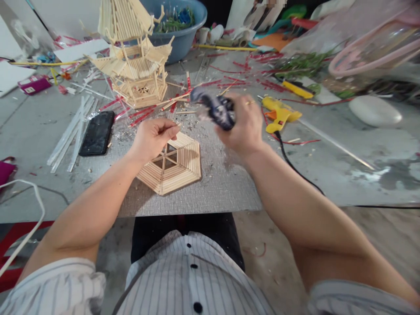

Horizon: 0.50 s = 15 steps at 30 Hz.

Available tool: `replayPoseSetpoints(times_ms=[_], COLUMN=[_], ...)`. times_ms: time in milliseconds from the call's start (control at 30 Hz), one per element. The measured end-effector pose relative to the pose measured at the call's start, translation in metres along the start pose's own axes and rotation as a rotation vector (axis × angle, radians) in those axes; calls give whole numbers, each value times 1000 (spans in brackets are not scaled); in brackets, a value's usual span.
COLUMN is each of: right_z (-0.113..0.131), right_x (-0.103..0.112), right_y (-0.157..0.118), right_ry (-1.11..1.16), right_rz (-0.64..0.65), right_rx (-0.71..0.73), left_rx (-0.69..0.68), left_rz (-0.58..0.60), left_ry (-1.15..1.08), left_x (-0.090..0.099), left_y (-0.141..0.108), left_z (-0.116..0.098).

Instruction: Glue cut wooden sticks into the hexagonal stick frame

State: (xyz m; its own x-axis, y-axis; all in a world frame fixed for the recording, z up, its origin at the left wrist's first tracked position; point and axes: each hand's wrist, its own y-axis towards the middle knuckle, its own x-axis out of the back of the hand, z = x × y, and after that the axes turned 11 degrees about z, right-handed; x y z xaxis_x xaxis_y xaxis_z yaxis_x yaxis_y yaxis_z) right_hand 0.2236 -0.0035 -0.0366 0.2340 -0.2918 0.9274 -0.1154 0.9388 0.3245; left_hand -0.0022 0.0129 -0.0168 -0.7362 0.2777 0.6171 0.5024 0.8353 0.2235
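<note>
**Light, stiff hexagonal panel (187, 162) flat on the table (229, 186), your hands busy above and beside it**

Your left hand (151, 138) has thumb and forefinger pressed together on a tiny pale piece (179, 125), most of it hidden by the fingertips. Your right hand (245, 122) is wrapped around a dark blue tool (219, 109), too blurred for you to tell its kind or how its working end stands.

The panel lies in front of you, near the table's front edge; your left hand covers its upper left part, and whether the two touch you cannot tell. Expect it to be light and fairly stiff, dry rather than slippery, but fragile where the thin sticks join. If you lift it, take two opposite outer edges, where the rows are dense, and keep pressure off the open middle. The pale piece is likely nearly weightless and easy to drop, so a fingertip pinch suits it; the tool probably has more heft and wants the whole palm.

The panel is pale wood, its sticks laid in close rows parallel to each side. Darker spokes cross at the centre, with dark gaps between them.
</note>
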Motion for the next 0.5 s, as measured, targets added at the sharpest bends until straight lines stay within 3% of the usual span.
replayPoseSetpoints(times_ms=[133, 267, 400, 500], right_z=[-11, -22, -27, -25], right_x=[8, 3, -4, -4], right_y=[3, 8, 12, 11], right_ry=[-75, -99, -87, -39], right_rz=[-88, -178, -121, -163], right_rx=[-67, -155, -161, -188], left_rx=[-5, -4, -26, -32], left_rz=[-26, -48, -43, -53], left_ry=[28, 14, 12, 35], left_x=[1, 2, 2, 2], left_y=[1, 2, 3, 3], left_z=[2, 5, 5, 4])
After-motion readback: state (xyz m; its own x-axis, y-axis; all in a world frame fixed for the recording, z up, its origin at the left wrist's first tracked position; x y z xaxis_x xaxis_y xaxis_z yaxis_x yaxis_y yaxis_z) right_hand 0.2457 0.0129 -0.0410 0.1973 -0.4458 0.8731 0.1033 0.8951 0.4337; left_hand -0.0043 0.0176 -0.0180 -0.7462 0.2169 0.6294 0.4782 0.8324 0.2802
